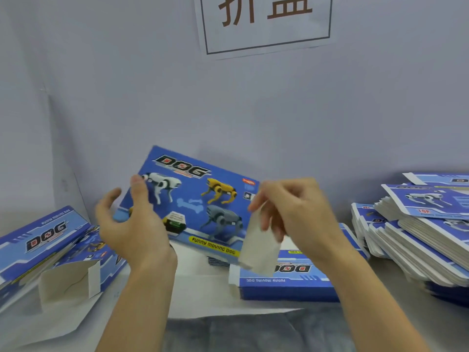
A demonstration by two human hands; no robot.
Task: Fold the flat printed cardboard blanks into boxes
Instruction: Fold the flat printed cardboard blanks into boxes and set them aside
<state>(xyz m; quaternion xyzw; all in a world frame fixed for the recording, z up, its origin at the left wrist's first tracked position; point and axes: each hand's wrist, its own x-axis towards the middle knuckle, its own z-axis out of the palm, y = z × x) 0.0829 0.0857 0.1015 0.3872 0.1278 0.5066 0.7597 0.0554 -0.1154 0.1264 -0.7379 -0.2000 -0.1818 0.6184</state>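
Nearest, the left hand [132, 222] was seen released and cupped against the left edge of the printed blank [198, 204], which was held tilted above the table [266, 316]. The right hand [299, 214] was pinched on a white end flap [258, 245] at the blank's right side. For a square corner, the flap would best be bent fully along its score while the opposite edge is steadied. Beyond, a flat blank [291, 283] lay beneath; a folded box [43, 240] sat left, a stack of blanks [418, 237] right. Farthest, a wall sign [264, 21] was posted.
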